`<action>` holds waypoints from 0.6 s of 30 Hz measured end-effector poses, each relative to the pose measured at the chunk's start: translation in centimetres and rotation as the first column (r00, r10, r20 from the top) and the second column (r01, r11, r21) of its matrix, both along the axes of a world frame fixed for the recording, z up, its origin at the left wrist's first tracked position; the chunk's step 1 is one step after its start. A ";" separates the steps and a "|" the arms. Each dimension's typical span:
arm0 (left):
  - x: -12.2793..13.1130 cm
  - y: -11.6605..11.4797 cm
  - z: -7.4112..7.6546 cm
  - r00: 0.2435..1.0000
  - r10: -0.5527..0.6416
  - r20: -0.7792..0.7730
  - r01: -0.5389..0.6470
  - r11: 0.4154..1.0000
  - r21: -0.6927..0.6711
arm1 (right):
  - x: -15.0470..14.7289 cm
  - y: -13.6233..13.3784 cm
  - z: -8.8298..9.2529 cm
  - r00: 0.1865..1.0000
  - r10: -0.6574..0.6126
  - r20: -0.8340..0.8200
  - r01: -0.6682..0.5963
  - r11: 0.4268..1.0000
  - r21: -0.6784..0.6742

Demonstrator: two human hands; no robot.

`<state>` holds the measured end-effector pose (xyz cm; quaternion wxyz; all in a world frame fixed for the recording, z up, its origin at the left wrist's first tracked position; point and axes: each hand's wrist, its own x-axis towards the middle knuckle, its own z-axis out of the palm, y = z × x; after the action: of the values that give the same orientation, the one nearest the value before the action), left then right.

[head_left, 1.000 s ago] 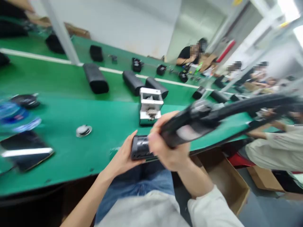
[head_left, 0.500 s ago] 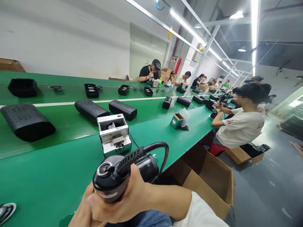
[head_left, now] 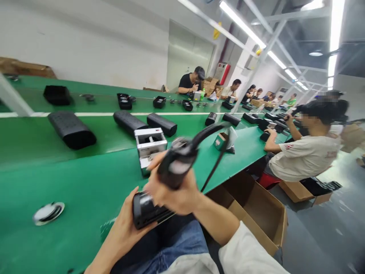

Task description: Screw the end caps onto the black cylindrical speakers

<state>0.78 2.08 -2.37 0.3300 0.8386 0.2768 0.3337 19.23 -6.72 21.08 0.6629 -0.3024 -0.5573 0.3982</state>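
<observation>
In the head view my right hand (head_left: 182,196) is wrapped round a black corded electric screwdriver (head_left: 176,167), somewhat blurred, its cable looping up and down to the right. The tool's tip is hidden behind my hand. Below it, my left hand (head_left: 125,224) grips the near end of a black housing (head_left: 142,213), which lies tilted above my lap at the bench edge. My right hand and forearm cover much of that housing. Just beyond stands a white box-shaped screw feeder (head_left: 151,139), partly behind my right fingers. A round speaker driver (head_left: 48,213) lies to the left.
Several black perforated housings (head_left: 72,129) line the green bench (head_left: 94,171). A small green box (head_left: 220,140) with a plastic bag stands right of the feeder. An open cardboard box (head_left: 256,213) is below the bench edge. A co-worker (head_left: 310,152) sits at right; others work farther back.
My right hand has lifted the screwdriver up and to the right. The black housing now shows in my left hand, lower down. The view has shifted left, bringing the speaker driver fully into sight.
</observation>
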 end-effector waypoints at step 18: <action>0.0 -1.5 3.2 0.995 -0.095 -0.022 0.092 0.987 -0.131 | 7.1 16.2 -0.2 0.770 -0.637 -0.024 0.582 0.687 0.434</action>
<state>0.75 0.59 0.84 0.3954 0.8318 0.2629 0.2874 26.35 9.50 20.89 0.7684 -0.3467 -0.5379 0.0057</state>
